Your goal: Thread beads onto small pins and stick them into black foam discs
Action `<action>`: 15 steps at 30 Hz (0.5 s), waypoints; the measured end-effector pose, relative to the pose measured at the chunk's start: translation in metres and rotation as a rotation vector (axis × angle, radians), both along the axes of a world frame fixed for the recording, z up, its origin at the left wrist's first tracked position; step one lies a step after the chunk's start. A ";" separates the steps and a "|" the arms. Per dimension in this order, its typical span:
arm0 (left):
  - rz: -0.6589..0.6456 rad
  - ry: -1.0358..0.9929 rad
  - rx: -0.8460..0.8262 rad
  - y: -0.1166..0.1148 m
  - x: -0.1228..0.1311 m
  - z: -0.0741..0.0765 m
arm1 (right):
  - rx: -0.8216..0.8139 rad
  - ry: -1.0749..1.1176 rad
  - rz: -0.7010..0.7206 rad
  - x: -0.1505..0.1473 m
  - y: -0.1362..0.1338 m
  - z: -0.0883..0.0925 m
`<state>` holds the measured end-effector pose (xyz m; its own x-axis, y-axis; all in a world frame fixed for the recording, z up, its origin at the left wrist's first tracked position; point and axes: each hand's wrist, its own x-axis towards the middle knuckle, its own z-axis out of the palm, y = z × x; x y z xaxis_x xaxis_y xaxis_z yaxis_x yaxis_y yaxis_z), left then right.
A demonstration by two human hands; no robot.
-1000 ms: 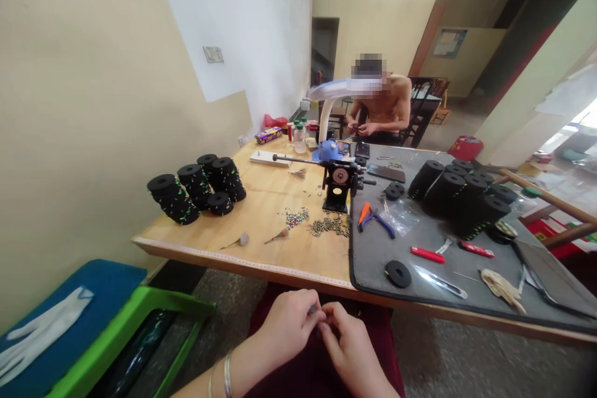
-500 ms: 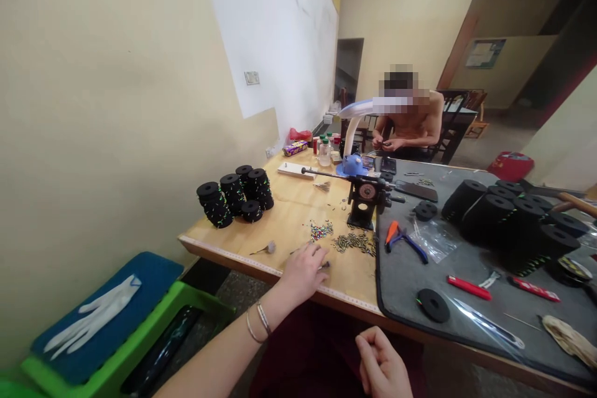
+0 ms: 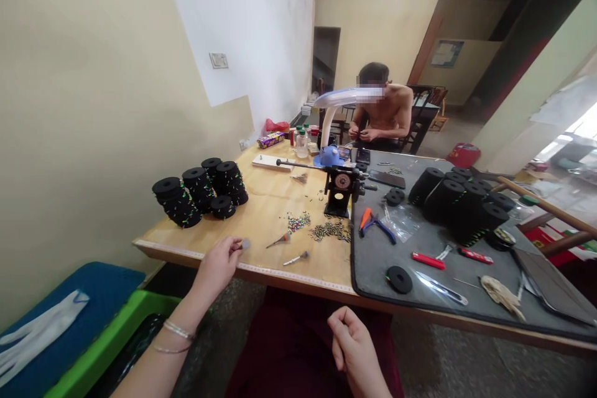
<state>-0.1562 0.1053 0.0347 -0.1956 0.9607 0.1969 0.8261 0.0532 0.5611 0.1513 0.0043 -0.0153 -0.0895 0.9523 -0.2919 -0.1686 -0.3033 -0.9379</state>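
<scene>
Left hand [image 3: 222,261] moved left, at grey tuft [image 3: 245,244] | right hand [image 3: 353,337] curled

Cream wall [image 3: 84,87], wooden table [image 3: 270,193], grey floor [image 3: 443,357]

Gap between spools [image 3: 199,193] and possible beads [image 3: 298,221]

Left hand [image 3: 221,263] is stretched forward, pinching; right hand [image 3: 353,339] loosely curled.
</scene>
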 end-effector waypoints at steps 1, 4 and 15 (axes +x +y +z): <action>0.007 -0.107 0.012 -0.005 0.002 0.001 | -0.008 0.009 -0.005 0.000 0.000 0.001; -0.015 -0.605 -0.008 -0.031 0.024 0.004 | -0.030 0.040 -0.019 0.001 -0.001 0.005; -0.210 -1.530 -0.665 -0.104 0.160 -0.024 | -0.081 0.051 0.002 -0.003 -0.006 0.015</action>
<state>0.0040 0.0013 0.0111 0.3238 0.8255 -0.4622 -0.3962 0.5620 0.7261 0.1480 -0.0017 -0.0008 -0.1079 0.9254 -0.3633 -0.2144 -0.3785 -0.9004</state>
